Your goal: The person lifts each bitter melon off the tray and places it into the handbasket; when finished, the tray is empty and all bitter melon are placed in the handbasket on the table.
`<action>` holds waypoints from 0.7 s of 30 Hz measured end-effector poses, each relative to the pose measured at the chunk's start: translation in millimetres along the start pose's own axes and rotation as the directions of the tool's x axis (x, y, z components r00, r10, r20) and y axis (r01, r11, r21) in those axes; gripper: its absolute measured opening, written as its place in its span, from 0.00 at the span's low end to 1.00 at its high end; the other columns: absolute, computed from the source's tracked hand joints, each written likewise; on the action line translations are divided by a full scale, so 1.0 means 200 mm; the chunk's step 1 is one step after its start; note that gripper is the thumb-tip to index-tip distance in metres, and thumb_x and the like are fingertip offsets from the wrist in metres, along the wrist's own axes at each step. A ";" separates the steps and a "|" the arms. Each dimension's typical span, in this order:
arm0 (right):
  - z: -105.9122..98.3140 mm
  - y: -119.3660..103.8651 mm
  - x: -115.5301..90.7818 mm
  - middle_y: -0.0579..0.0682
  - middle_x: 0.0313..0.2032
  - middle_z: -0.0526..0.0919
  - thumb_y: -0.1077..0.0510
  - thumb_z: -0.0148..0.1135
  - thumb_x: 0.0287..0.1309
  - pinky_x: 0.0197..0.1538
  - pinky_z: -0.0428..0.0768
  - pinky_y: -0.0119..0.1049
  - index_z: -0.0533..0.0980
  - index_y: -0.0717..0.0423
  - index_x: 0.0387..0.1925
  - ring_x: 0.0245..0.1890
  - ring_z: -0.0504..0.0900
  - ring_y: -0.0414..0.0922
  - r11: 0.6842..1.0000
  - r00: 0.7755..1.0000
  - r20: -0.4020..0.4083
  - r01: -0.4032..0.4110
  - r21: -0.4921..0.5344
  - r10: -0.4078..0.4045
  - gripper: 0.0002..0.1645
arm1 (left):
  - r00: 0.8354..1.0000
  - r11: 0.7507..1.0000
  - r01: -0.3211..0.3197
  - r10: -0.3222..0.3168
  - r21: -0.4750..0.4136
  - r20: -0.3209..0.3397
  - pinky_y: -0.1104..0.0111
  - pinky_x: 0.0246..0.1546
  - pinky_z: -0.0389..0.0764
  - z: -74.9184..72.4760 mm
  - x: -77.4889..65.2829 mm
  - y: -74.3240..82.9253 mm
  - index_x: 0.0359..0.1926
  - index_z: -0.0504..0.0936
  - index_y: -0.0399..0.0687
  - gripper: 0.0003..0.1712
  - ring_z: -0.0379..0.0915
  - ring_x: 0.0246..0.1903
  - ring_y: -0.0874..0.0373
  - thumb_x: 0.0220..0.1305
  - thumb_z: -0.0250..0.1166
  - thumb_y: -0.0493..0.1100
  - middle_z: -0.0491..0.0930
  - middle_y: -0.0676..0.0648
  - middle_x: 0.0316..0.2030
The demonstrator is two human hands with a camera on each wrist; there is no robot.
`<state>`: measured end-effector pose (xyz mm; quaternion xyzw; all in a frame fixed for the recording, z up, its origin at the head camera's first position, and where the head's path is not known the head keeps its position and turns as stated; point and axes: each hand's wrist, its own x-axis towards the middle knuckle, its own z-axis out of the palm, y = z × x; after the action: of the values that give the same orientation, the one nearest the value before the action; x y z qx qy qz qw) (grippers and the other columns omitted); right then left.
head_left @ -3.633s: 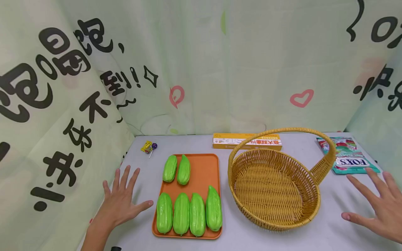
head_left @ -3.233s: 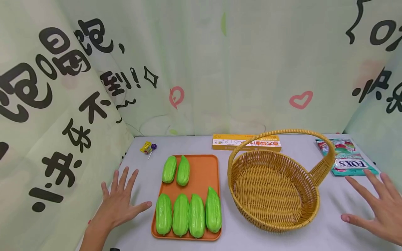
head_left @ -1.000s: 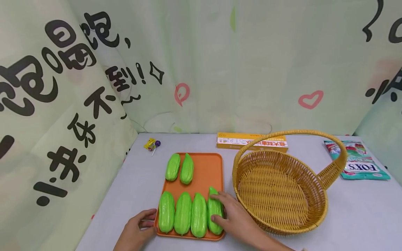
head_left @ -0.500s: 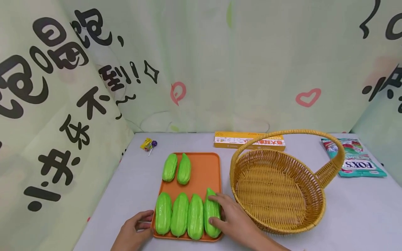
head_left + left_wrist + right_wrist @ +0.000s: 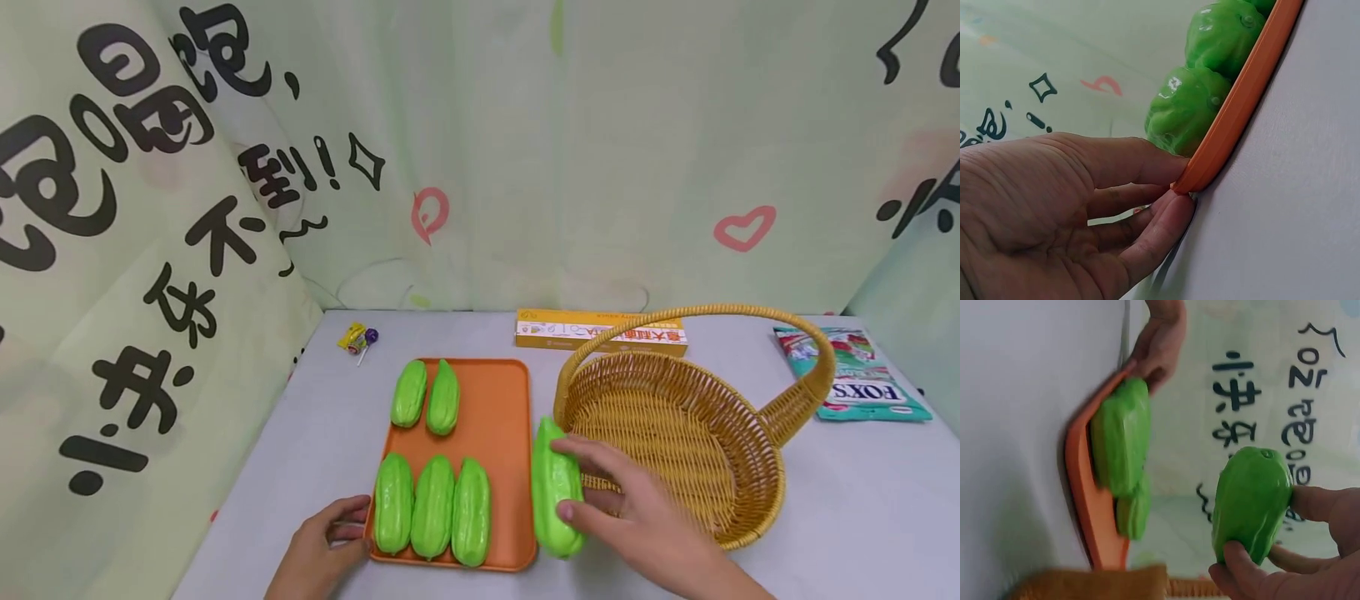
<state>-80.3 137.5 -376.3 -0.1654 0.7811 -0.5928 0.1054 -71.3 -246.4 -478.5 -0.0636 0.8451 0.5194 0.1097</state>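
Observation:
In the head view, my right hand (image 5: 637,508) holds a glossy green ridged gourd (image 5: 555,500) between thumb and fingers, over the gap between tray and basket. The right wrist view shows this gourd (image 5: 1254,500) raised off the table, with the thumb on one side and fingers on the other. My left hand (image 5: 322,546) pinches the left rim of an orange tray (image 5: 498,483); in the left wrist view the tray's edge (image 5: 1229,125) lies between thumb and fingertips. Three gourds (image 5: 432,508) lie along the tray's near end, and two smaller gourds (image 5: 444,400) at its far left.
A round wicker basket (image 5: 660,442) with a tall handle stands right of the tray, partly hidden by my right hand. Behind it lies a yellow pasta box (image 5: 555,329). A teal FOX'S bag (image 5: 862,375) is at right, wrapped candies (image 5: 356,337) at far left. Curtains surround the table.
Earlier both hands were spread apart; they then came to the tray. My right hand has since lifted the rightmost gourd off the tray and moved it right toward the basket. The left hand stays at the rim.

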 end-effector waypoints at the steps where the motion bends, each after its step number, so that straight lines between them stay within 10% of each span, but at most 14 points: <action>1: -0.04 -0.01 -0.02 0.56 0.68 0.64 0.53 0.71 0.57 0.55 0.76 0.34 0.70 0.50 0.66 0.63 0.70 0.58 1.000 1.000 -0.023 -0.008 -0.012 0.008 0.36 | 1.000 1.000 0.002 -0.002 0.000 -0.001 0.68 0.41 0.79 0.00 0.00 0.00 0.62 0.75 0.35 0.33 0.77 0.42 0.55 0.54 0.71 0.37 0.79 0.46 0.48; 12: -0.41 0.09 0.02 0.55 0.66 0.68 0.49 0.67 0.62 0.47 0.82 0.39 0.71 0.41 0.66 0.57 0.78 0.56 0.975 0.995 -0.096 -0.050 -0.214 0.030 0.32 | 0.999 1.000 -0.003 0.004 0.018 -0.049 0.69 0.40 0.78 0.01 -0.01 0.02 0.60 0.77 0.37 0.32 0.77 0.41 0.57 0.52 0.70 0.34 0.80 0.48 0.46; 21: -0.47 0.31 0.21 0.62 0.68 0.65 0.44 0.68 0.60 0.52 0.79 0.49 0.69 0.48 0.68 0.60 0.73 0.62 0.963 0.992 -0.053 -0.121 -0.242 0.112 0.37 | 1.000 1.000 -0.006 0.006 0.013 -0.014 0.69 0.40 0.79 0.00 0.00 0.02 0.61 0.76 0.36 0.32 0.77 0.41 0.55 0.53 0.71 0.36 0.80 0.46 0.46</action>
<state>-161.8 220.0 -408.8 -0.1192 0.8584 -0.4880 0.1038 -71.6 -244.7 -475.8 -0.0637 0.8492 0.5140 0.1027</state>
